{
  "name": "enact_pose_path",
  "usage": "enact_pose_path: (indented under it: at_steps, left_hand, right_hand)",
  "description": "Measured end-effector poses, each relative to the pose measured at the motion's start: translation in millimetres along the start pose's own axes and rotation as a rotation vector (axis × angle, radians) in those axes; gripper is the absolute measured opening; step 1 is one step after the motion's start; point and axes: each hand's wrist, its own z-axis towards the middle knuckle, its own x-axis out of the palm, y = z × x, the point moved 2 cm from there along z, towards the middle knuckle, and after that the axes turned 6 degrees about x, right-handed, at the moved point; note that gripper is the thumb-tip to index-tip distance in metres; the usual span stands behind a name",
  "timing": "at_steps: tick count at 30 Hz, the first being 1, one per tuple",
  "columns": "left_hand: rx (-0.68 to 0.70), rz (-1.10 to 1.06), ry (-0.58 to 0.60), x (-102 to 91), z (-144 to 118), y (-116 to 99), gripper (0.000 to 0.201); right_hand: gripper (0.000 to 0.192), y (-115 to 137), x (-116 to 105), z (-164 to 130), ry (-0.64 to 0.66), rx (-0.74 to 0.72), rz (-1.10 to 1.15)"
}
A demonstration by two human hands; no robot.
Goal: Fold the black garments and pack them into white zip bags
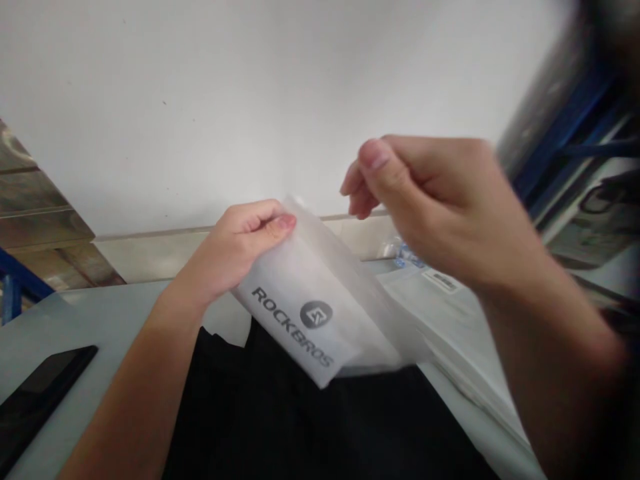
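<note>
The left hand (240,243) is pinching the upper left corner of a frosted white plastic bag printed w/ "ROCKBROS" and a round grey logo (320,313), thumb on the front face, fingers curled behind. The bag is hanging tilted in the air above the bench, its low corner pointing down toward the near edge, over a black cloth item (280,420) that is lying on the grey bench (100,320) at the near edge, approx. in the middle.

The right hand (435,200) is hovering just above and to the right of the bag, fingers curled loosely w/ thumb and forefinger close together; it is gripping nothing that can be made out, and whether the fingertips are touching the bag's top edge can't be told, since the hand is blurred.

A black flat phone (40,393) is lying near the bench's left edge, well apart from the bag. A stack of pale plastic packets w/ a small printed label (450,300) is lying along the right side of the bench, under the right forearm. Blue metal shelving (570,127) is standing past the right edge, blurred.
</note>
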Motion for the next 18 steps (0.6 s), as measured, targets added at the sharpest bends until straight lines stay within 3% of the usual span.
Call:
enact_pose_path:
  at_steps: [2,5,8,11,14,18]
  left_hand:
    - [-0.082,0.011,0.16,7.6,-4.4,-9.8,0.02]
    - [-0.119,-0.006,0.223,12.2,-7.0,-16.9,0.022]
    - [-0.114,0.016,0.221,13.1,-8.2,-19.7,0.026]
    - [-0.011,0.109,0.11,11.8,-8.2,-25.5,0.027]
    - [0.145,0.222,-0.072,4.5,-7.5,-31.9,0.033]
    - [0.346,0.376,-0.454,-25.2,-9.6,-32.6,0.038]
  right_hand:
    - [0.045,6.7,14.5,-2.0,0.143,-0.154,0.039]
    - [0.032,6.9,30.2,-5.1,0.34,-0.182,0.171]
    - [0.036,4.4,32.1,-4.0,0.341,-0.155,0.259]
    - [0.04,4.5,28.2,-2.6,0.325,-0.126,0.286]
    - [0.043,6.5,23.7,-3.0,0.34,-0.109,0.249]
    - [0.042,4.8,18.0,-3.8,0.479,-0.109,0.174]
